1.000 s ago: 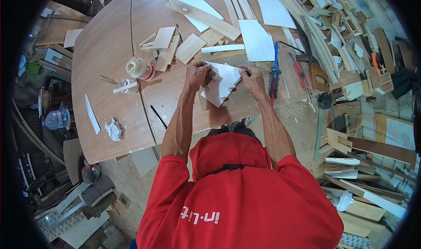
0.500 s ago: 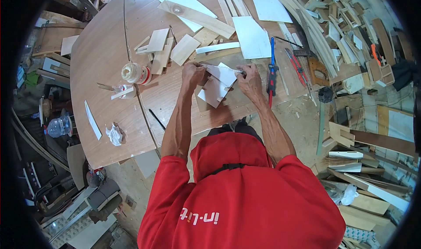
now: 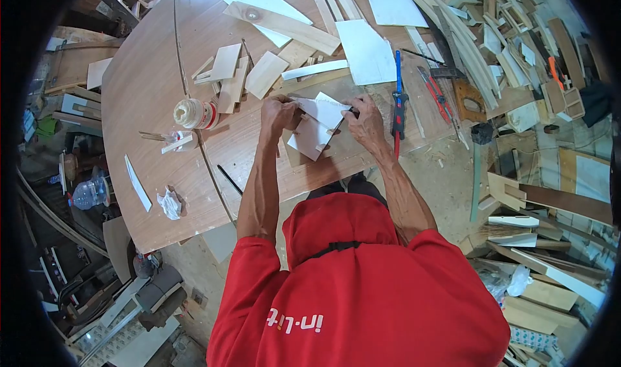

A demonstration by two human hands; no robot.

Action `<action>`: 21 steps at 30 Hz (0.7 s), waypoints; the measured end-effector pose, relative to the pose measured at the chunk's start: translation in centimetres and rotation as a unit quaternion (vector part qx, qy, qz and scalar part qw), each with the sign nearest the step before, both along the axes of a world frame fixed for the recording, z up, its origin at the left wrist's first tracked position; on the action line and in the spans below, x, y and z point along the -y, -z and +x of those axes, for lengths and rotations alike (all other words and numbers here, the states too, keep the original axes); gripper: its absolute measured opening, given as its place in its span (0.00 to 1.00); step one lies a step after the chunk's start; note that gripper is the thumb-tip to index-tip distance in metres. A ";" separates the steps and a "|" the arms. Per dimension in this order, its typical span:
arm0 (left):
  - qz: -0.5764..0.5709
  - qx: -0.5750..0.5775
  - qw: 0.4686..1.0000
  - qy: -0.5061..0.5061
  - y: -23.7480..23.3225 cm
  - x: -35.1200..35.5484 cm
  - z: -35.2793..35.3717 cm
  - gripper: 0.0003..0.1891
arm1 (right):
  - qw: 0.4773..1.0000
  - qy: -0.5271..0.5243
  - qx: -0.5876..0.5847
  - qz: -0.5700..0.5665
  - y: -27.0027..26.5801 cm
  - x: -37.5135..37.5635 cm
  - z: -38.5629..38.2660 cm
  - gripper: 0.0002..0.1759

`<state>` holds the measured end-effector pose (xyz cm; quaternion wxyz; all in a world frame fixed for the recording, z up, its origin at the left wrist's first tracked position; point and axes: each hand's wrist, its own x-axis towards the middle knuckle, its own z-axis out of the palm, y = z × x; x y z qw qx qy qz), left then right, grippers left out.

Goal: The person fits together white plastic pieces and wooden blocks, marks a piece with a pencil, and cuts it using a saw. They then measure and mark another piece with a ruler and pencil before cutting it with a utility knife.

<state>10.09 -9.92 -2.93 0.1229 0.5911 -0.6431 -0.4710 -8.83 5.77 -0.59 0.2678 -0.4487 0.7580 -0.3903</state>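
Your left hand (image 3: 278, 113) is curled shut on the left edge of the white-faced panel pieces (image 3: 315, 126), knuckles up and fingers tucked under, where they are hidden. Your right hand (image 3: 365, 122) is on the opposite side, its fingertips pinched narrowly on the upper right corner of the same pieces. Between your hands the pieces are at the near edge of the brown table (image 3: 149, 95), just ahead of your chest. One white face is angled toward you and a second sits above it (whether the two are joined or merely overlapping cannot be told from here).

Just right of your right hand lies a long blue-and-red handled tool (image 3: 398, 102), running away from you, and beyond it a pair of red-handled pliers (image 3: 432, 90). A large white sheet (image 3: 369, 51) lies just past the pieces, touching a heap of long strips. To the left of your left hand there is a cluster of pale wooden offcuts (image 3: 236, 73), and nearer the middle of the table an open glue jar (image 3: 192, 113) lies on its side with a small stick-and-scrap bundle (image 3: 173, 139) beside it. A black pencil (image 3: 230, 179) lies close to your left forearm. A crumpled rag (image 3: 170, 203) and a thin white strip (image 3: 138, 183) lie well apart from your hands, near the table's left rim.
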 end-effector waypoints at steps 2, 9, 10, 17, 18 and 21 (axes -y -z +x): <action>0.003 -0.001 1.000 0.000 -0.4 -0.2 0.0 0.12 | 1.000 -0.007 -0.001 0.006 -0.1 -0.1 0.0 0.14; 0.027 0.009 1.000 -0.008 -1.1 -0.3 0.1 0.11 | 1.000 -0.007 0.002 -0.006 0.1 -0.1 0.0 0.15; 0.028 0.009 1.000 -0.007 -1.4 -0.4 0.1 0.11 | 1.000 -0.008 0.003 -0.007 0.2 -0.1 0.0 0.15; 0.058 0.006 0.998 0.015 -3.0 -0.6 0.0 0.12 | 1.000 -0.010 0.005 -0.003 0.6 -0.1 -0.1 0.15; 0.065 -0.002 0.998 0.011 -3.4 -0.8 0.0 0.12 | 1.000 -0.011 0.007 0.002 0.3 -0.1 -0.1 0.16; 0.071 -0.032 0.997 0.003 -4.1 -1.2 -0.1 0.11 | 1.000 -0.012 0.007 0.009 -0.1 -0.1 0.0 0.17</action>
